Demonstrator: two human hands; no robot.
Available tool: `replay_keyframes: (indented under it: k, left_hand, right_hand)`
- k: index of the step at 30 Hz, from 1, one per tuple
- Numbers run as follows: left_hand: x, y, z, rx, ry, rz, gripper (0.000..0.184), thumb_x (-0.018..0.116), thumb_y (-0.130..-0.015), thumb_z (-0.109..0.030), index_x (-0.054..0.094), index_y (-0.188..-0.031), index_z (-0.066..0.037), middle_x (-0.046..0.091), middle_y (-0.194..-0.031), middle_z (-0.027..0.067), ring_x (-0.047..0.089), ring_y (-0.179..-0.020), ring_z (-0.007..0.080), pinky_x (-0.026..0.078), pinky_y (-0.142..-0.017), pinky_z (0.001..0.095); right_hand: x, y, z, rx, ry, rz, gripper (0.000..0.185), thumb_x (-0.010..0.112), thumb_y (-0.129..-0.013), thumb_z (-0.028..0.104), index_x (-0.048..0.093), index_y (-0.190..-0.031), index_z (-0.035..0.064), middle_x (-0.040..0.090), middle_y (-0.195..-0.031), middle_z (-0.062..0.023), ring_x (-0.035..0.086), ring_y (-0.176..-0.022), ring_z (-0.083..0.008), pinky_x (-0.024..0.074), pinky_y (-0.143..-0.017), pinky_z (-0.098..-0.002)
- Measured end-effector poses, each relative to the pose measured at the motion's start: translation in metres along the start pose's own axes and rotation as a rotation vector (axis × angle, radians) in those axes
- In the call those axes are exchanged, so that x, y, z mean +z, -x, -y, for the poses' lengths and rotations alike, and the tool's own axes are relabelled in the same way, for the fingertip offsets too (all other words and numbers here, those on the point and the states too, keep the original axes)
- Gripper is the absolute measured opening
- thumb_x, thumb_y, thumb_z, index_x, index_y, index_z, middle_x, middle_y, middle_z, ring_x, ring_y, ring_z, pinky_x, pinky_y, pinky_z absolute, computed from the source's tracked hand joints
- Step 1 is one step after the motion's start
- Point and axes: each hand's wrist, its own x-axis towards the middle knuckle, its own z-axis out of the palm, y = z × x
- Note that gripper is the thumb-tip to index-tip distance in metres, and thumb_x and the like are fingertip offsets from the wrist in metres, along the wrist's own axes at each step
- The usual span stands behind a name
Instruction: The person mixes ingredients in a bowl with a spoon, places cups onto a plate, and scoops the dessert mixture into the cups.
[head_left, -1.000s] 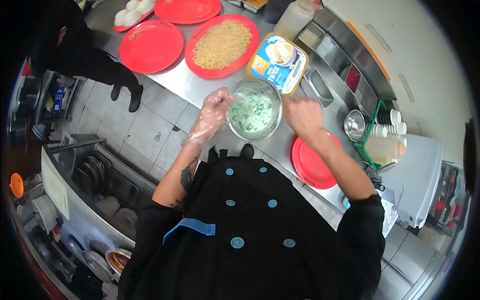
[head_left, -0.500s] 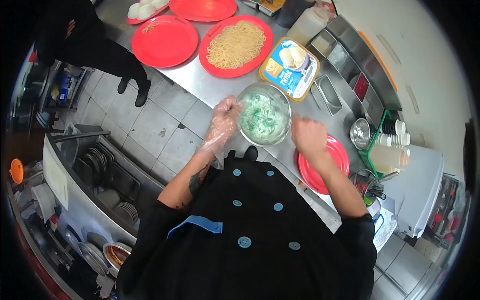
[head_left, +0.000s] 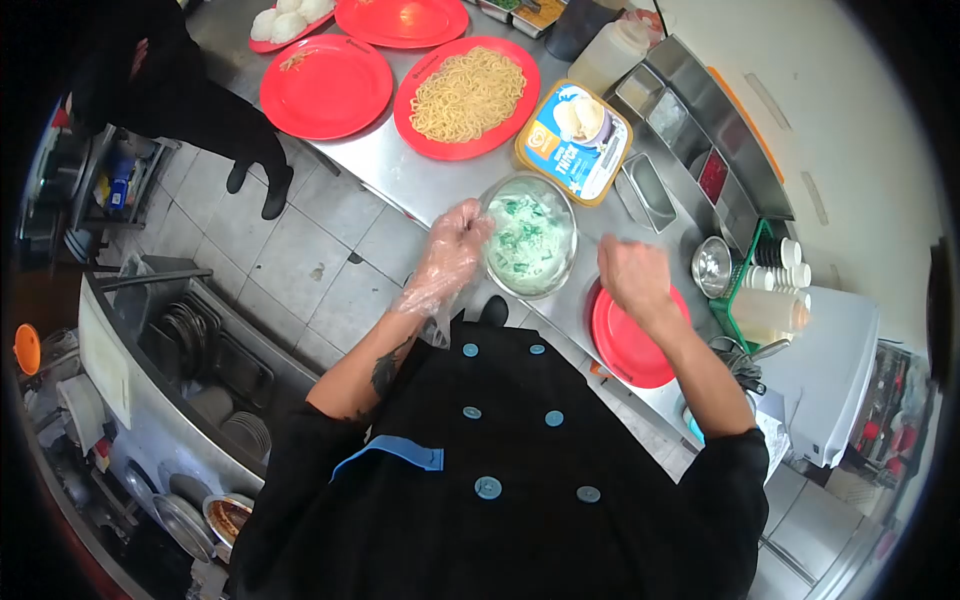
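A metal bowl [head_left: 569,262] at the counter edge holds a white, wet-looking mixture with green pieces [head_left: 524,232]. My left hand [head_left: 452,252], in a clear plastic glove, is closed on the bowl's left rim. My right hand [head_left: 634,280] is bare, with its fingers curled in, just right of the bowl and above a red plate [head_left: 634,350]. Whatever those curled fingers may hold is hidden. An ice cream tub [head_left: 575,142] with a blue and white lid stands just beyond the bowl.
Noodles [head_left: 468,95] lie on a red oval plate [head_left: 425,137]; another red plate [head_left: 327,88] sits beside it. Metal containers [head_left: 648,190] and a green rack [head_left: 742,300] of cups line the right side. Another person [head_left: 215,110] stands at the upper left.
The mixture in the bowl has shifted and its green pieces are spread differently. My right hand has moved slightly right and down, away from the bowl. My left hand stays on the rim.
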Motion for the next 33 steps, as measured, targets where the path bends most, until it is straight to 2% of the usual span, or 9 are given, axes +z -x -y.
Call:
replay_keyframes:
  k: [2,5,9,14,18,21,23,27,33]
  left_hand:
    - [0.004,0.003,0.000,0.022,-0.029,0.005,0.029,0.057,-0.096,-0.015,0.038,-0.074,-0.011,0.032,-0.073,-0.0065,0.031,-0.069,0.0056,0.030,-0.055,0.0263]
    - [0.012,0.006,0.002,0.098,-0.060,0.003,0.028,0.056,-0.096,-0.014,0.038,-0.075,-0.011,0.032,-0.074,-0.0063,0.030,-0.069,0.0053,0.029,-0.055,0.0261]
    - [0.009,0.003,0.011,0.023,0.035,-0.002,0.028,0.057,-0.096,-0.012,0.038,-0.075,-0.008,0.032,-0.072,-0.0051,0.032,-0.068,0.0066,0.034,-0.056,0.0279]
    - [0.006,0.001,0.017,-0.068,0.124,0.015,0.025,0.057,-0.095,-0.010,0.040,-0.076,-0.006,0.031,-0.073,-0.0048,0.032,-0.070,0.0079,0.034,-0.059,0.0288]
    - [0.004,0.001,0.028,-0.042,0.125,-0.027,0.023,0.058,-0.095,-0.011,0.043,-0.079,-0.006,0.034,-0.075,-0.0044,0.033,-0.073,0.0071,0.034,-0.061,0.0272]
    - [0.004,0.002,0.025,-0.070,0.151,-0.059,0.021,0.056,-0.097,-0.013,0.044,-0.080,-0.009,0.039,-0.075,-0.0039,0.040,-0.069,0.0064,0.041,-0.056,0.0269]
    - [0.008,0.005,0.015,-0.081,0.170,-0.060,0.022,0.055,-0.099,-0.014,0.045,-0.080,-0.012,0.044,-0.075,-0.0037,0.046,-0.065,0.0058,0.048,-0.051,0.0273]
    - [0.007,0.009,-0.007,-0.249,0.293,-0.070,0.023,0.056,-0.099,-0.017,0.044,-0.080,-0.015,0.042,-0.075,-0.0054,0.044,-0.066,0.0040,0.044,-0.053,0.0248]
    - [-0.018,0.003,0.009,-0.035,-0.039,-0.003,0.020,0.054,-0.099,-0.012,0.045,-0.082,-0.008,0.037,-0.078,-0.0062,0.035,-0.073,0.0055,0.036,-0.062,0.0253]
  right_hand:
    - [-0.006,0.015,0.008,0.143,-0.182,0.355,0.020,0.057,-0.089,0.019,0.067,-0.087,0.0025,0.069,-0.081,-0.0233,0.066,-0.080,-0.0430,0.0524,-0.074,-0.0500]
    - [-0.007,0.011,0.005,0.109,-0.570,0.588,0.024,0.057,-0.090,0.023,0.070,-0.089,0.0026,0.069,-0.089,-0.0255,0.066,-0.083,-0.0425,0.0513,-0.076,-0.0527]
    - [-0.026,-0.003,0.008,0.024,-0.601,0.334,0.021,0.058,-0.091,0.021,0.069,-0.092,0.0032,0.068,-0.082,-0.0240,0.067,-0.082,-0.0403,0.0506,-0.074,-0.0542]
    - [-0.011,-0.023,0.015,-0.081,-0.050,-0.059,0.017,0.058,-0.087,0.012,0.067,-0.101,0.0078,0.069,-0.089,-0.0213,0.068,-0.081,-0.0397,0.0522,-0.072,-0.0527]
    - [0.007,-0.019,0.005,-0.004,-0.046,0.021,0.014,0.055,-0.093,0.013,0.065,-0.093,0.0047,0.068,-0.082,-0.0218,0.066,-0.082,-0.0429,0.0505,-0.072,-0.0532]
    - [0.011,0.002,0.013,0.108,-0.117,0.371,0.017,0.054,-0.093,0.017,0.065,-0.094,0.0038,0.068,-0.086,-0.0233,0.066,-0.084,-0.0448,0.0490,-0.075,-0.0553]
    - [0.015,0.008,0.013,0.051,-0.562,0.485,0.022,0.053,-0.094,0.021,0.065,-0.097,0.0034,0.069,-0.090,-0.0242,0.065,-0.089,-0.0457,0.0469,-0.080,-0.0567]
    - [0.004,0.002,0.052,0.137,-0.593,0.351,0.020,0.053,-0.090,0.017,0.066,-0.096,0.0029,0.068,-0.088,-0.0247,0.064,-0.093,-0.0452,0.0487,-0.084,-0.0554]
    - [0.008,-0.013,0.032,0.136,-0.301,0.356,0.019,0.052,-0.091,0.018,0.066,-0.090,0.0040,0.068,-0.084,-0.0238,0.065,-0.086,-0.0458,0.0498,-0.079,-0.0565]
